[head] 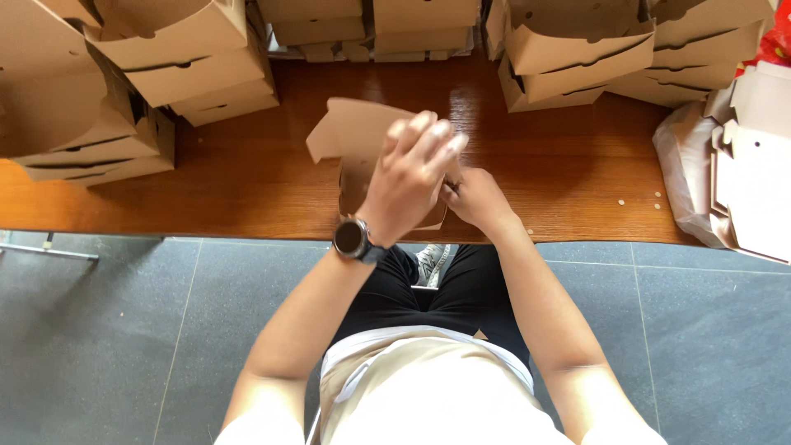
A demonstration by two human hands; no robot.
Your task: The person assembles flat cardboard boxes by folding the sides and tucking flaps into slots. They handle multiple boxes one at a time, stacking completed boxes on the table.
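A half-folded brown cardboard box (356,144) stands at the near edge of the wooden table (568,173), right in front of the person. Its body sits upright with the opening facing up, and its loose lid flap is raised and leans away and to the left, so the long line of the piece runs from the near edge out towards the far-left stacks.

The left hand (409,183), a dark round watch (352,238) on its wrist, lies over the top of the box with the fingers (432,136) spread and stretched forward; its grip is loose and wide, pressing on the cardboard more than clasping it. The right hand (476,198) is just beside it, touching the box's right side low down; its fingers are curled in, but how far that grip closes on the card cannot be told, since the left hand covers it.

Stacks of finished boxes (198,70) line the far side of the table, and flat white-backed blanks (754,181) lie at the right end
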